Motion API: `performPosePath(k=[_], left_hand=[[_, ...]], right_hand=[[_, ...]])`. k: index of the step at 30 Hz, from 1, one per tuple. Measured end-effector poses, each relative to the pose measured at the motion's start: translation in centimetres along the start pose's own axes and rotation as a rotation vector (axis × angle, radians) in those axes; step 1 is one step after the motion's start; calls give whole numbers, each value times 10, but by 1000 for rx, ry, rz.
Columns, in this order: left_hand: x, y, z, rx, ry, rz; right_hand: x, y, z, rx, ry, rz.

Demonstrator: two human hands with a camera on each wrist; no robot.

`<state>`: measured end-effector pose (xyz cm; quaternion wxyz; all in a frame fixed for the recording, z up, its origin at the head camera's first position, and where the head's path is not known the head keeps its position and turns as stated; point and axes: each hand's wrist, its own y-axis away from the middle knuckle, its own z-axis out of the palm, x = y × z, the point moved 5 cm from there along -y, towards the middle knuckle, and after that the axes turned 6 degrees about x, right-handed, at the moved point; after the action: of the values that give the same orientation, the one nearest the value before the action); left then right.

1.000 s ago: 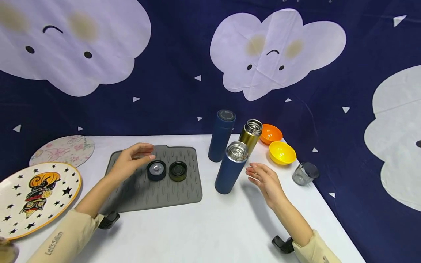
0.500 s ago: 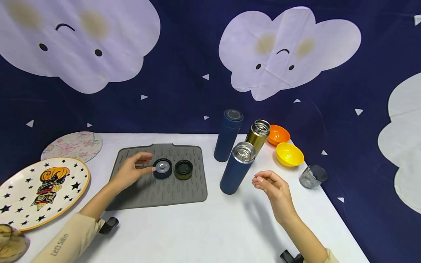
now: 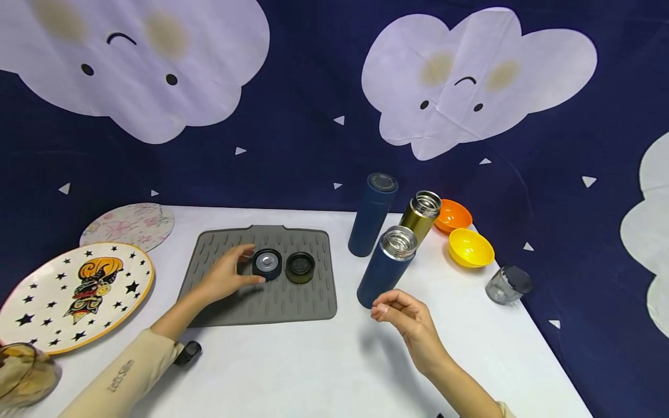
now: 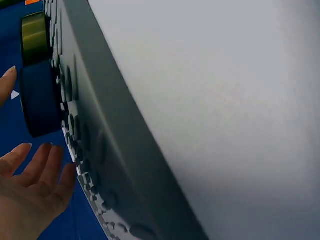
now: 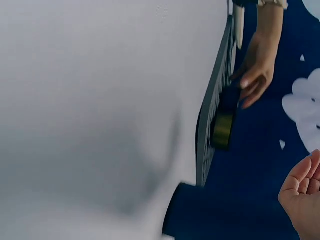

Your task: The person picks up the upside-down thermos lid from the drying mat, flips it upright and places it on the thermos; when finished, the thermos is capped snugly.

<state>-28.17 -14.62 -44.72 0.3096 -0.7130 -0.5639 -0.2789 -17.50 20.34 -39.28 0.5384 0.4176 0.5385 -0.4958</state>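
Observation:
My left hand (image 3: 227, 276) reaches over the grey drying mat (image 3: 251, 307), fingers and thumb parted around the near side of a dark blue bottle lid (image 3: 267, 264). In the left wrist view a gap shows between the fingers and this lid (image 4: 40, 102). Right of it lies an olive-gold lid (image 3: 300, 267), also on the mat. My right hand (image 3: 410, 325) hovers with loosely curled fingers, holding nothing, just in front of a lidless blue thermos (image 3: 384, 273). Behind that thermos stand a lidless gold thermos (image 3: 418, 220) and a blue thermos with its lid on (image 3: 372, 215).
An orange bowl (image 3: 452, 216), a yellow bowl (image 3: 471, 248) and a dark-topped glass jar (image 3: 507, 285) line the right edge. On the left are a star-patterned plate (image 3: 110, 307), a floral round mat (image 3: 130, 226) and a glass container (image 3: 26, 377).
My left hand has moved in to the blue lid, its thumb and fingers now beside it. My right hand has dropped toward me from beside the open blue thermos. The head view has shifted left.

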Motion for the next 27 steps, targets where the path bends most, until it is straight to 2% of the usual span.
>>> performPosePath(k=[5, 11, 15, 20, 27], left_hand=[[0, -7, 9, -6, -32, 2], [-2, -13, 14, 31, -118, 20], [-5, -14, 16, 40, -146, 9], [-5, -15, 16, 46, -176, 8], [-2, -15, 18, 55, -234, 25]], right_hand=[[5, -9, 23, -72, -23, 33], [14, -23, 51, -174, -31, 78], [22, -30, 68, -214, -20, 122], [31, -37, 84, -239, -1, 181], [42, -49, 95, -255, 24, 244]])
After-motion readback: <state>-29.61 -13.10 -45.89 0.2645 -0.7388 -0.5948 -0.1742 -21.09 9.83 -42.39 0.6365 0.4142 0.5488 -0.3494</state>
